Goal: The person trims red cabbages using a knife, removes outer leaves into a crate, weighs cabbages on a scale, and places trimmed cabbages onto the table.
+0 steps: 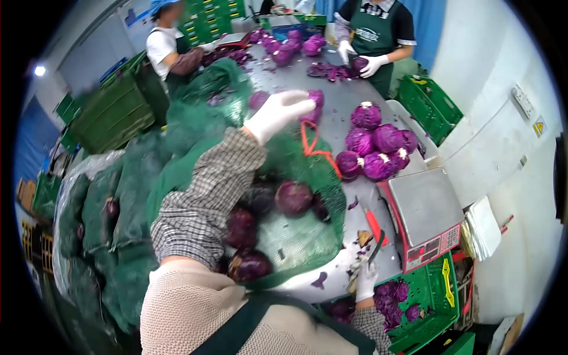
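Note:
My left hand [279, 113], in a white glove, reaches over the green mesh bag [296, 248] with its fingers apart, close to a purple cabbage [316, 97]. My right hand [366, 278], also gloved, is low at the right by the table edge, closed around a dark-bladed knife [375, 247]. Several cabbages [293, 198] lie in the open bag. Beside the bag, a cluster of trimmed cabbages [388, 138] rests on the metal table [343, 118]. An orange-handled tool [374, 226] lies near the knife.
A scale [428, 207] stands at the right, above a green crate [435, 319] holding cabbages. Full mesh bags [136, 195] are stacked at the left. Two co-workers [374, 35] stand across the table; one holds a cabbage [357, 67]. Another crate [427, 106] is by the wall.

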{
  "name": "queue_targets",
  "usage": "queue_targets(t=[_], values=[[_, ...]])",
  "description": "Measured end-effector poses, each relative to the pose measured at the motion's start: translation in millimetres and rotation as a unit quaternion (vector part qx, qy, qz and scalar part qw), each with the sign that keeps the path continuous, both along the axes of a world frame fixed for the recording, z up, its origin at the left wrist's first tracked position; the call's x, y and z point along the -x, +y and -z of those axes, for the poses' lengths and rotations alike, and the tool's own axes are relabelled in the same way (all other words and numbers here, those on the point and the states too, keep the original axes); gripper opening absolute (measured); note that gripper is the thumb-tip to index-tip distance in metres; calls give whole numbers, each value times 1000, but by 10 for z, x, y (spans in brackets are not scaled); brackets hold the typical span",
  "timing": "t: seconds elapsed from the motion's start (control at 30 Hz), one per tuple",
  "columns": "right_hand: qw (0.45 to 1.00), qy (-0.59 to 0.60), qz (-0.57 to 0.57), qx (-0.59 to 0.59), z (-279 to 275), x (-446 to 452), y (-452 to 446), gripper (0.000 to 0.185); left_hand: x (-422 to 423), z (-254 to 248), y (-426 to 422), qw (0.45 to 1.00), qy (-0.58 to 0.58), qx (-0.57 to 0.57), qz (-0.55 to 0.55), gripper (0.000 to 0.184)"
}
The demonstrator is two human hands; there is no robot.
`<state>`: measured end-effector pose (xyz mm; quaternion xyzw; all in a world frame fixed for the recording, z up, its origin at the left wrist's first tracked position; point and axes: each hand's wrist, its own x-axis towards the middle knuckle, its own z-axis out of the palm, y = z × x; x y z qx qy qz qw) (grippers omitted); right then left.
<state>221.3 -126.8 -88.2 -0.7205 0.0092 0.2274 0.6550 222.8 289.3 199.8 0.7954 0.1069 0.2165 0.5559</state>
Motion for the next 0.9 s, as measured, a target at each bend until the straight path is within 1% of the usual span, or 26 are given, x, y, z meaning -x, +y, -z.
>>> queue_targets(t=[0.03,0.07,0.13,0.17,0.2,0.27,0.33,0.37,0.4,0.43,0.47,0.5,0.53,0.57,0.6,0.67,0.73,0.77,0.8,0.83,0.87,0.9], values=[[998,-20,15,-50,68,28,3,27,382,3,-60,999,24,24,6,63],[998,-37,24,-52,-210,175,45,31,699,137,-23,997,71,3,-17,61],[997,-49,-26,-56,-396,456,-16,34,1340,464,-40,995,75,-45,-40,59],[995,-40,-33,-80,-592,705,10,38,1649,573,-129,995,80,-7,-53,56],[993,-17,-67,-94,-646,921,-33,43,1926,699,-226,992,95,32,-74,55],[981,30,-111,-158,-654,1374,-72,49,2364,985,-452,987,109,43,-109,56],[956,68,-229,-171,-880,1615,-89,53,2643,1289,-777,975,146,39,-161,63],[947,46,-282,-145,-778,1634,-116,52,2738,1364,-940,966,196,-30,-163,64],[935,52,-315,-155,-738,1616,-119,46,2806,1426,-1095,951,242,-99,-164,65],[926,84,-347,-120,-782,1564,-105,42,2862,1565,-1231,948,212,-162,-173,73],[914,114,-379,-85,-874,1499,-23,38,2911,1719,-1374,936,218,-217,-168,85],[917,59,-371,-135,-1009,1468,170,33,2946,1850,-1597,929,223,-243,-166,92],[910,-128,-383,-96,-850,1398,305,29,2984,1938,-1783,921,228,-270,-165,98],[883,-311,-351,-35,-691,1328,440,26,3042,1950,-1866,923,215,-289,-138,101],[906,-250,-337,-49,-873,1281,653,26,3095,1931,-1930,923,202,-309,-110,104],[944,-127,-292,-82,-1244,1186,1082,26,3188,1889,-2008,943,130,-298,-77,101],[929,-210,-291,-87,-646,1096,1217,26,3248,1935,-2013,958,156,-211,-115,103],[935,-156,-313,-59,-620,1154,1135,26,3267,2062,-1983,954,186,-198,-123,111],[936,-104,-334,-28,-587,1229,1021,27,3283,2111,-1969,964,203,-144,-92,116],[927,-174,-333,8,-556,1337,940,29,3271,2137,-1975,973,187,-114,-73,117],[943,-119,-310,27,-593,1450,877,31,3238,2118,-1990,980,172,-82,-52,119],[958,-68,-277,-27,-360,1457,832,34,3189,2106,-1997,985,153,-60,-45,119]])
